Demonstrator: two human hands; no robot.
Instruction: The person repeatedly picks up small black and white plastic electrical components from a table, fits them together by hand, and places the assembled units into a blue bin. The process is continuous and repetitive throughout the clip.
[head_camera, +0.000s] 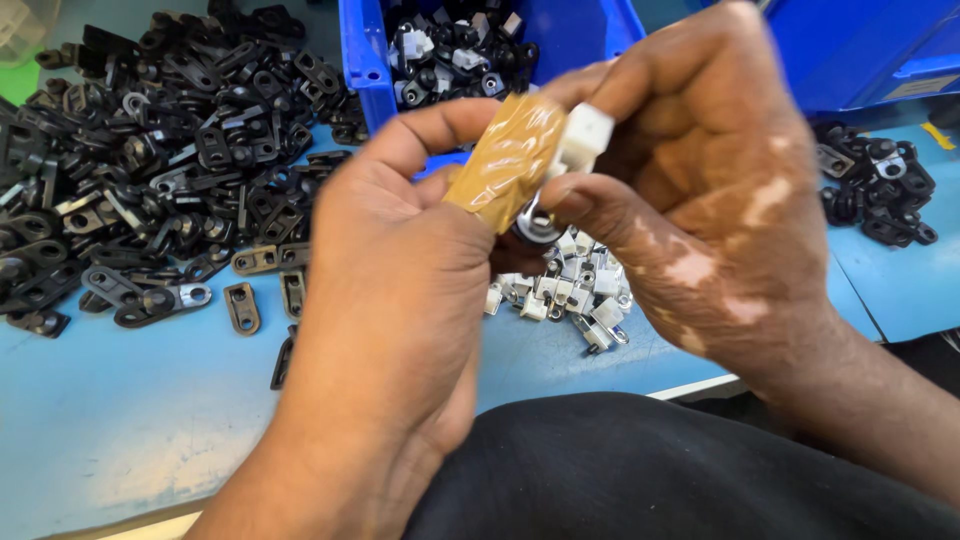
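Blue bin (365, 60), black brackets (180, 170)

A large heap of flat metal brackets (170, 170) is spread on the table (120, 420) to the left of the left hand (400, 300). A bin (375, 70) holding assembled parts is set behind both hands. A small pile of clips (570, 295) is found beneath the right hand (700, 190), and another cluster of parts (880, 190) is placed to its right.
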